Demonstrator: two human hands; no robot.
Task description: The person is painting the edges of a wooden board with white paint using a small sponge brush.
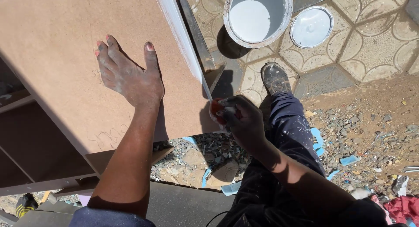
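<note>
Item, brown fibreboard cabinet panel (pixel 65 57) — my left hand (pixel 131 76) spread flat on its face, my right hand (pixel 242 120) closed round a red-handled paintbrush (pixel 217 110) at the lower corner — side edge (pixel 181 39) coated white, broad face still bare, open paint bucket (pixel 257 17) beyond.

White paint bucket (pixel 257 17) beside its lid (pixel 311 27)

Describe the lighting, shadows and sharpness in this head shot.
Head view: hard sunlight from above; the left hand lies brightly lit on the brown board; the right hand, closed on a red-handled tool, sits in deep shadow; the paint bucket throws a dark shadow on the tiles; white paint glares; the whole frame is sharp.
</note>
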